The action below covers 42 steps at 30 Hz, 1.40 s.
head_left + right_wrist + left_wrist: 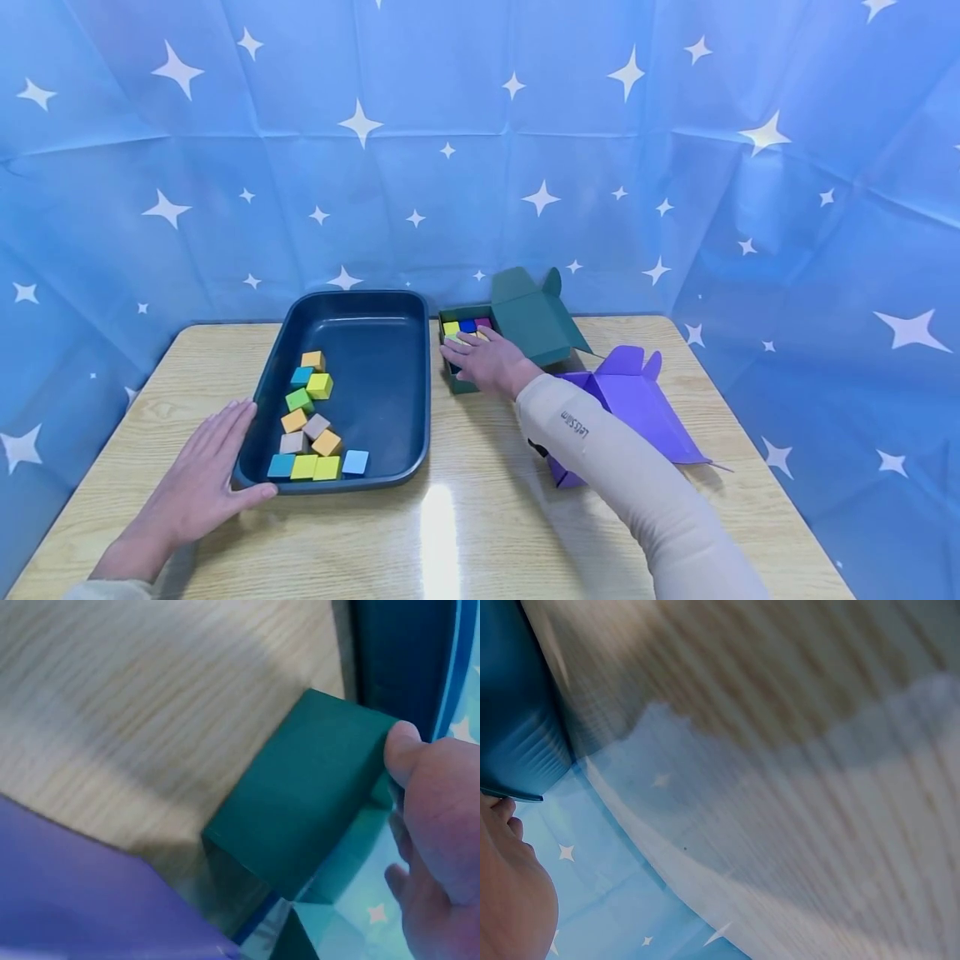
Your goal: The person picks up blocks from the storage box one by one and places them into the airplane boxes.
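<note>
Cubes (452, 327) – yellow, blue, purple among them – sit in the green box (461, 387), lid open, just beside the tray (375, 350). R hand (487, 365) reaches over the box, fingers outstretched, thumb at its rim; can't tell if a cube's pinched underneath. Looks like a placing/straightening step, prob. mid-job: loose cubes (319, 386) are in the tray. L hand (206, 475) lies open against the tray's edge. Next move likely calls for lifting R hand clear – w/o snagging the nearby purple box (645, 408) – then picking another cube.

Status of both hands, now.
Left hand: open, at the near-left corner of the dark tray.
Right hand: over the green box; whether it holds anything cannot be told.
</note>
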### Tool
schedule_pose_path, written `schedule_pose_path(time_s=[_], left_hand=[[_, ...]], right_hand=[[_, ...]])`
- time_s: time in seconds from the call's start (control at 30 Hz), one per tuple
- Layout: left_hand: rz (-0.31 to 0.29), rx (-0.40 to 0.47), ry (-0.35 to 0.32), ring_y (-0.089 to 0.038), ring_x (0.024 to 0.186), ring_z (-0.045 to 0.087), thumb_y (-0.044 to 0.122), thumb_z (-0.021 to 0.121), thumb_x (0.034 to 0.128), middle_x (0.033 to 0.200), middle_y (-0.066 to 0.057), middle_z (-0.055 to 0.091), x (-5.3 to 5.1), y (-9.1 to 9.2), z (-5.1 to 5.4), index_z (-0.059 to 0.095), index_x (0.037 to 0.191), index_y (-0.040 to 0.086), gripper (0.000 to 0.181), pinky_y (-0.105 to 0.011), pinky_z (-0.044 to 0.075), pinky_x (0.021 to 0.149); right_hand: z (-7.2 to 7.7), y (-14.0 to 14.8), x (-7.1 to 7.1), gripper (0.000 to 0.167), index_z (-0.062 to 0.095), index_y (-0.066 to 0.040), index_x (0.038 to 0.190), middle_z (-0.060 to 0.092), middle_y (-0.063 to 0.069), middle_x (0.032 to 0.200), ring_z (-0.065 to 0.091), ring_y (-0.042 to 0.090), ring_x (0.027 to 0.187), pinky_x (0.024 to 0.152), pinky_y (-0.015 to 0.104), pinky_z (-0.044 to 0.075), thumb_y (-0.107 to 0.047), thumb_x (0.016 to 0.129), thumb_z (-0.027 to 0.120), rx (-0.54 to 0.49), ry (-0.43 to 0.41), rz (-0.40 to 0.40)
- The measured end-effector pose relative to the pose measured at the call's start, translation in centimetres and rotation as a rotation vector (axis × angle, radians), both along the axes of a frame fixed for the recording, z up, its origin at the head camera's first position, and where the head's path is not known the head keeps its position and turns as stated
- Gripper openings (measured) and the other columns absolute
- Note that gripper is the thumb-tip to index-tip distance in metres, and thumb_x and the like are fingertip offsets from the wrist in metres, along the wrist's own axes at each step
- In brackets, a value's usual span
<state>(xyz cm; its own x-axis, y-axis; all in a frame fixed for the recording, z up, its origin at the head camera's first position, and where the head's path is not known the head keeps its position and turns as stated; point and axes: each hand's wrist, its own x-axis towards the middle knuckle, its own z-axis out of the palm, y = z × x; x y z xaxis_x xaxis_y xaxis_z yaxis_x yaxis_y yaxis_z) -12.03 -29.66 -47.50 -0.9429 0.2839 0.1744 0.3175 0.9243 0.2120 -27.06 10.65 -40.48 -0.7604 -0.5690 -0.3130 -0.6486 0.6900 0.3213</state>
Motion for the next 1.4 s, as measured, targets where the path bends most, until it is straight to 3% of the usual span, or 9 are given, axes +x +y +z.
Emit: schedule_pose_path(time_s=[0.27,0.93,1.4], left_hand=[[-0.004,0.001,0.008,-0.032,0.153,0.007,0.064,0.064,0.0813,0.162,-0.02,0.018,-0.1,0.1,0.0,0.005,0.158,0.009,0.111,-0.016,-0.024,0.114],[0.001,0.001,0.009,-0.032,0.153,0.005,0.064,0.064,0.0813,0.161,-0.021,0.019,0.1,-0.1,0.1,0.005,0.157,0.009,0.111,-0.015,-0.025,0.112],[0.0,0.004,0.01,-0.032,0.153,0.005,0.063,0.064,0.0814,0.161,-0.021,0.019,0.1,0.1,0.1,0.006,0.157,0.008,0.11,-0.016,-0.025,0.113]], right_hand=[[0.6,0.3,-0.4,0.06,0.014,-0.026,0.157,0.018,-0.009,0.164,0.015,0.015,0.153,0.126,0.042,0.012,-0.045,0.104,0.034,0.051,-0.002,0.021],[0.3,4.0,-1.5,0.058,0.02,-0.022,0.157,0.023,-0.004,0.163,0.021,0.021,0.152,0.125,0.047,0.015,-0.04,0.104,0.037,-0.065,-0.04,-0.092],[0.3,6.6,-1.5,0.057,0.02,-0.018,0.157,0.023,0.001,0.163,0.022,0.025,0.151,0.125,0.049,0.016,-0.036,0.105,0.037,-0.131,-0.067,-0.169]])
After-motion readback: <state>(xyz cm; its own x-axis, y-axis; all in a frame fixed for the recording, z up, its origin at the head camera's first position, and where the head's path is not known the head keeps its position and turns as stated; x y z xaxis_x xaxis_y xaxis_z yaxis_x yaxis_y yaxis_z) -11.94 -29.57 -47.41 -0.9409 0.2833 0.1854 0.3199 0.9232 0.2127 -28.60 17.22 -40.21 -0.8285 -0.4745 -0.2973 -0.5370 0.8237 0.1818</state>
